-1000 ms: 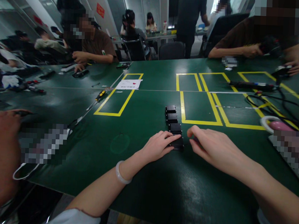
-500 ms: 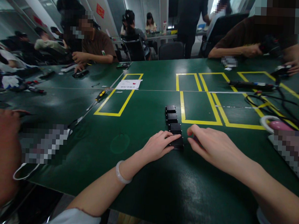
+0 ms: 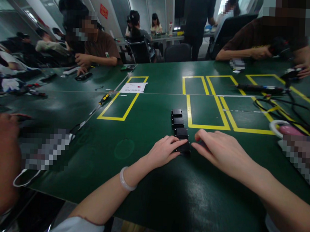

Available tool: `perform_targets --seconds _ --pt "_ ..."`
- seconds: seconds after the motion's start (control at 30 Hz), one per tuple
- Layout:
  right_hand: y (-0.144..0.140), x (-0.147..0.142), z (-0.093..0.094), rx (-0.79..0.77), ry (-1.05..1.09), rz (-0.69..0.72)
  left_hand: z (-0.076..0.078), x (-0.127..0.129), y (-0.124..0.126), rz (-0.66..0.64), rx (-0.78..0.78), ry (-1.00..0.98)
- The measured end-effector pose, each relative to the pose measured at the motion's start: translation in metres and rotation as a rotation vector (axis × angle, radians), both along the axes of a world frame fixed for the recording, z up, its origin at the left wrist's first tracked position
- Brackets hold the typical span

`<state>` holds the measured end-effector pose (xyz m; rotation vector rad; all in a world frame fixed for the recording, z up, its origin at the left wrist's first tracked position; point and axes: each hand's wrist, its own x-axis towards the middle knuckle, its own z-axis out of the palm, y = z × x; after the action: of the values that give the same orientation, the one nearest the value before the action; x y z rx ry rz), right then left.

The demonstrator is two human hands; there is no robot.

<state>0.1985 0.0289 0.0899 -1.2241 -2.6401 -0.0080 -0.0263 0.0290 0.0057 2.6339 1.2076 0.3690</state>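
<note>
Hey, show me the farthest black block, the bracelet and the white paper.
Farthest black block (image 3: 177, 113): head view, middle of its body.
Bracelet (image 3: 121, 178): head view, left side of its band.
White paper (image 3: 133, 87): head view, middle of the sheet.

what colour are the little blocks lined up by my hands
The blocks are black, best seen in the head view.

A green table (image 3: 208, 190) carries four black blocks (image 3: 181, 132) in a row running roughly toward twelve o'clock. Taking that row as the dial's centre, a paper sheet (image 3: 133, 87) lies between ten and eleven o'clock, across a yellow tape frame (image 3: 111, 118). A screwdriver (image 3: 103, 99) lies at ten. More tape frames (image 3: 209, 127) spread from one to two o'clock, with a dark wand (image 3: 261, 88) at two.
</note>
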Motion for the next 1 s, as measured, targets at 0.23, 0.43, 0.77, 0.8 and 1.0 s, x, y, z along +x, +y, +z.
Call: perform_targets --seconds 0.23,0.43,0.77,0.8,1.0 --pt "-0.0002 0.0017 -0.0020 -0.040 0.016 0.010 -0.0011 0.0000 0.0007 0.002 -0.003 0.007" --pt "-0.0015 -0.0009 0.0012 -0.040 0.010 0.012 -0.0002 0.0004 0.0004 0.001 -0.004 0.007" --pt "-0.0016 0.0000 -0.0011 -0.057 0.019 0.037 -0.0006 0.0006 0.0006 0.001 -0.004 0.018" --pt "-0.0018 -0.0007 -0.0010 -0.050 0.012 0.032 -0.0004 0.0007 0.0006 -0.001 -0.003 0.019" --pt "-0.0014 -0.0007 -0.0029 -0.063 -0.017 0.006 -0.0004 0.0007 0.0005 0.005 0.002 0.023"
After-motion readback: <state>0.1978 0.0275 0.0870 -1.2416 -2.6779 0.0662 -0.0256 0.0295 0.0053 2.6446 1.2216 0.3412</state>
